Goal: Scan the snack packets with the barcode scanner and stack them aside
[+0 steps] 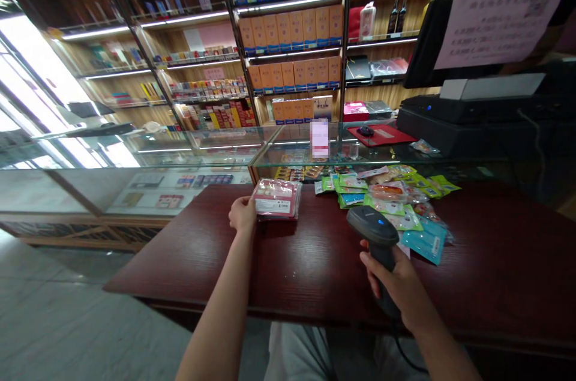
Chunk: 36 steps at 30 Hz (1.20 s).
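My right hand (390, 278) is closed around the grip of a black barcode scanner (373, 231), which shows a small blue light on top and trails a cord downward. At the left part of the dark red-brown table (310, 267), my left hand (243, 214) pinches the left edge of a clear-wrapped packet (273, 206) with a pink-red face and a white label. This packet seems to lie on others like it. Beyond the scanner spreads a pile of snack packets (389, 195), mostly green, with a blue packet (427, 240) at its near right side.
A glass display counter (216, 147) runs behind the table. On it lie a red mouse pad (380, 135) with a computer mouse (365, 131). A monitor (420, 39) with a pink notice (497, 24) stands at right, above a black machine (454, 129). Shelves of boxes (292, 30) line the wall.
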Available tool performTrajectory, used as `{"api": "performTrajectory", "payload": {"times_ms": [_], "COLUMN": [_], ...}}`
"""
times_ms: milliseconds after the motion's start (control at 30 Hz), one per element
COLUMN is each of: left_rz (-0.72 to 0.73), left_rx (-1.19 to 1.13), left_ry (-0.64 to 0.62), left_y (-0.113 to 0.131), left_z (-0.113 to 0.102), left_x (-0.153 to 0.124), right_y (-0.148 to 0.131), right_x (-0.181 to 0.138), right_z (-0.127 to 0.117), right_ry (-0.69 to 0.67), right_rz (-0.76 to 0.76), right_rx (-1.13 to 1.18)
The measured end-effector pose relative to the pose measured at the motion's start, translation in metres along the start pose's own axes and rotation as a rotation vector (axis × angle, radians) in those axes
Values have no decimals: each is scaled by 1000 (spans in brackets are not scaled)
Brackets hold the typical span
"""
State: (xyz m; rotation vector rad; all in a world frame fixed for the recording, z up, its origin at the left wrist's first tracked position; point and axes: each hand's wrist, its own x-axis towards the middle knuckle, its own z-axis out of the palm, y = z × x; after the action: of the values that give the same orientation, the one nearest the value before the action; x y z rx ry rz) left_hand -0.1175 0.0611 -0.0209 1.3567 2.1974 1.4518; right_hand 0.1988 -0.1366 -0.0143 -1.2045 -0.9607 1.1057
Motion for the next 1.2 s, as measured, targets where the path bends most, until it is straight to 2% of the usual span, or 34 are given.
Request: {"api": "performTrajectory", "payload": {"times_ms": [67, 133, 267, 400, 500, 633, 800, 933, 1067, 1200], "left_rz": [-91, -102, -14, 107, 297, 564, 746, 896, 978, 984], "left_rx": [64, 58, 23, 129, 228, 282, 289, 214, 182, 208], "left_ry": [2, -25, -51, 88, 148, 73, 18, -82, -200, -297], "left_y": [-3, -7, -10, 4, 20, 34, 48, 65, 79, 89], "left_z": [1, 3, 4, 0, -2, 2, 16, 32, 52, 72], "left_x": [-2, -3, -5, -14, -29, -51, -74, -96, -117, -128], "right_y": [1, 2, 4, 6, 8, 8, 6, 6, -1, -14], "right_x": [0, 0, 1, 2, 4, 6, 6, 13, 34, 64], "right_z": [-2, -3, -4, -4, -4, -4, -7, -12, -19, -24], "right_ry": [-2, 6, 32, 25, 20, 15, 14, 22, 26, -40], "right_rz": [-6, -6, 3, 11, 3, 12, 40, 58, 31, 23], "right_rx": [-8, -9, 4, 0, 8, 33, 63, 138, 277, 491]}}
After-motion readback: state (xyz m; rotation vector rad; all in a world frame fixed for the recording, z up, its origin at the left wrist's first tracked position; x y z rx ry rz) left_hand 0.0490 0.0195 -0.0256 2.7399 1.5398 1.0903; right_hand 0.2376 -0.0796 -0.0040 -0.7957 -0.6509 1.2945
